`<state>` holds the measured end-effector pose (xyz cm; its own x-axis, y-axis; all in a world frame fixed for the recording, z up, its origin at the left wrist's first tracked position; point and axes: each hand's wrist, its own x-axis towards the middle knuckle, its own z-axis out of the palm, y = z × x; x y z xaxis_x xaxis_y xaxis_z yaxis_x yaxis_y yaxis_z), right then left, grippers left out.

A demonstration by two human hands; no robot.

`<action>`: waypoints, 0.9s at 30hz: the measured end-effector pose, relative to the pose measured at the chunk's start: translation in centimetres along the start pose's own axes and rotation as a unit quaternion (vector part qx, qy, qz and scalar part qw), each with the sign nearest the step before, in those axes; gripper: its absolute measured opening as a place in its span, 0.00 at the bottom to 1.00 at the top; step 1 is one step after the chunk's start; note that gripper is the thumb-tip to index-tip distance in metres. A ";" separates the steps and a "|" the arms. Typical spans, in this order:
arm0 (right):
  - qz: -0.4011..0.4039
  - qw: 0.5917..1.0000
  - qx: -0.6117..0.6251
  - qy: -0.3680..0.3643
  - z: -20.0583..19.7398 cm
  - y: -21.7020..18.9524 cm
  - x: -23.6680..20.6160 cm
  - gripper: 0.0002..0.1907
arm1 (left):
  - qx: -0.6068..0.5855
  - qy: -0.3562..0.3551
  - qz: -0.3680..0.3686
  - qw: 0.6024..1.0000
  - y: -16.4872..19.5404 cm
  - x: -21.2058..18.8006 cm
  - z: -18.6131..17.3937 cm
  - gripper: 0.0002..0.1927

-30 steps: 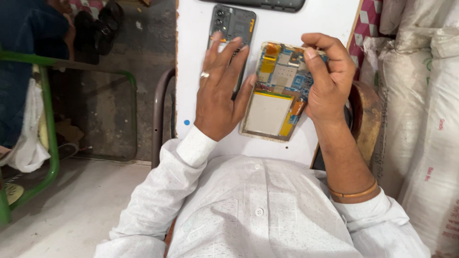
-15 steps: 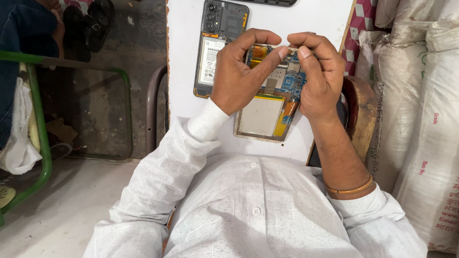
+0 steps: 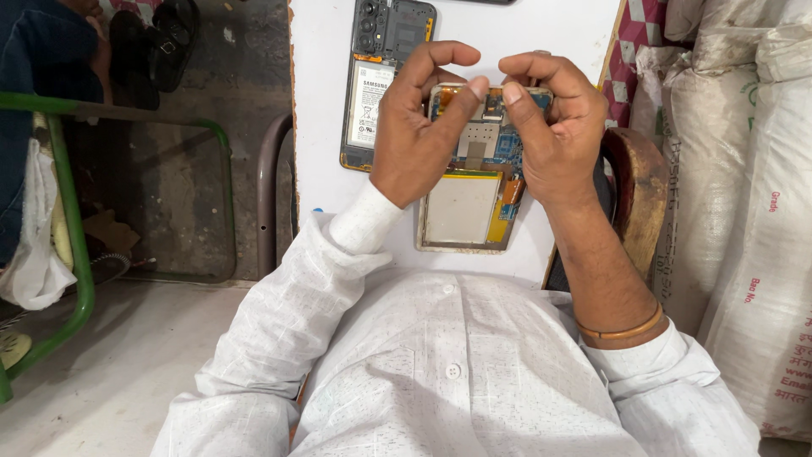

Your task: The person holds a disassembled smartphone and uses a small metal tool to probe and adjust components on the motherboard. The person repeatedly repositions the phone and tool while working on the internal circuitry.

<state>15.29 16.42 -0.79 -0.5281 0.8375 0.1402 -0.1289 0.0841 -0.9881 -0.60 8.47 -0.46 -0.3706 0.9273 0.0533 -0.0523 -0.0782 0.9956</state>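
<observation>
On the white tabletop [image 3: 567, 34] sits an opened phone [image 3: 469, 190], guts showing, close to the near edge by the person's lap. Left hand [image 3: 419, 127] and right hand [image 3: 550, 127] both pinch down at its top end, thumbs and forefingers nearly meeting over the circuit board, other fingers curled. Second opened phone [image 3: 376, 85] lies just beside the left hand, so that side is cramped. Right edge runs close to white sacks [image 3: 744, 211]; left edge drops off to a green metal frame [image 3: 63, 211] and concrete floor [image 3: 127, 355].
</observation>
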 end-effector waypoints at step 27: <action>-0.046 0.999 0.027 -0.012 -0.2 0.7 0.2 0.12 | -0.002 -0.013 -0.042 0.999 0.4 -0.6 -1.2 0.14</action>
<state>15.23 16.78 -1.42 -0.5321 0.8143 0.2319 -0.2219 0.1302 -0.9663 -1.49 7.46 -0.22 -0.3403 0.9399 -0.0285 -0.0866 -0.0012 0.9962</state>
